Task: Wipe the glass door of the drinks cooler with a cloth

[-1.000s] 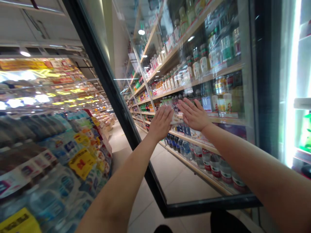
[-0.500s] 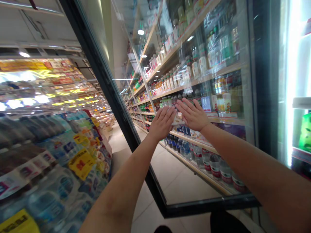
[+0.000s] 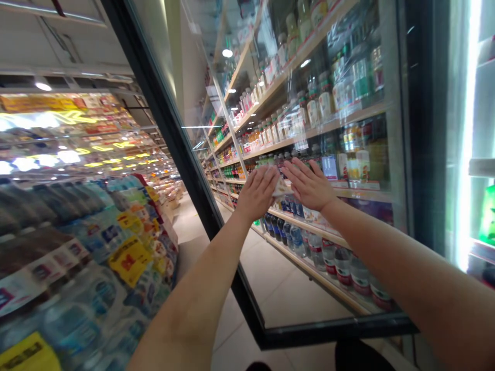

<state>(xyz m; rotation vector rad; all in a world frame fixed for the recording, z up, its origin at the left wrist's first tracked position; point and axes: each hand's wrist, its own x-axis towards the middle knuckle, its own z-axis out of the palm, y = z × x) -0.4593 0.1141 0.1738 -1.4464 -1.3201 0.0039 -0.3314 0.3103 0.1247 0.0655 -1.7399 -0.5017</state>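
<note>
Both my hands lie flat against the glass door (image 3: 270, 288) of a drinks cooler, which stands swung open into the aisle. My left hand (image 3: 257, 193) has its fingers stretched out, pointing up and to the right. My right hand (image 3: 311, 185) is spread flat, fingers pointing up and to the left. A small white cloth or paper (image 3: 281, 189) sits on the glass between them, touching both hands. I cannot tell which hand presses it.
Through the glass run long shelves of bottled drinks (image 3: 328, 257) along an aisle with a tiled floor (image 3: 286, 288). The door's black frame (image 3: 185, 154) slants on the left. Packs of bottled water (image 3: 88, 268) fill the left side. The lit cooler interior (image 3: 469, 154) is at the right.
Both hands stay flat on the same spot of the glass. Only the view has shifted slightly.
</note>
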